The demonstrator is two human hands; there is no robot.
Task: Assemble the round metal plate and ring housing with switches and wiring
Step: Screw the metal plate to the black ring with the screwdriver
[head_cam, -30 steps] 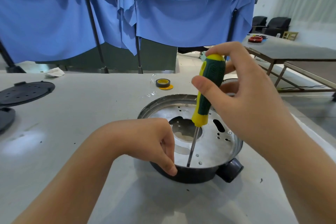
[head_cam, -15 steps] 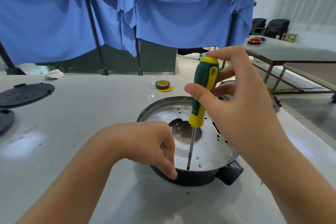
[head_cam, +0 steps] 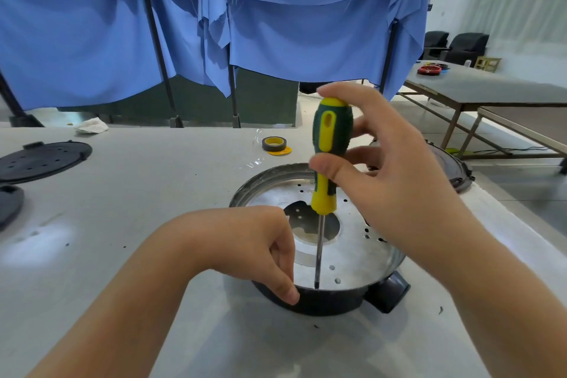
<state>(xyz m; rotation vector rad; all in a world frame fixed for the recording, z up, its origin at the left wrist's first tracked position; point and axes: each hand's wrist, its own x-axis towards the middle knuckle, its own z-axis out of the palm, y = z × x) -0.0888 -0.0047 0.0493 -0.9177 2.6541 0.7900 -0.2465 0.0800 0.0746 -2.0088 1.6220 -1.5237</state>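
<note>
A round shiny metal plate [head_cam: 362, 258] with several holes and a central opening sits inside a dark ring housing [head_cam: 331, 302] on the grey table. My right hand [head_cam: 395, 181] holds a green-and-yellow screwdriver [head_cam: 329, 144] upright by its handle, the tip down on the plate's near rim. My left hand [head_cam: 245, 242] grips the housing's near-left edge, thumb on the outside wall. What lies under the tip is too small to make out.
A tape roll [head_cam: 274, 143] lies behind the housing. Two black round covers [head_cam: 43, 159] [head_cam: 9, 202] rest at the left. Another dark ring part [head_cam: 454, 169] sits behind my right hand. A crumpled cloth [head_cam: 91, 126] lies at the table's far edge. Blue curtains hang behind.
My right hand has turned the screwdriver handle and brought it more upright; the tip stays at the same spot on the rim. My left hand has not moved.
</note>
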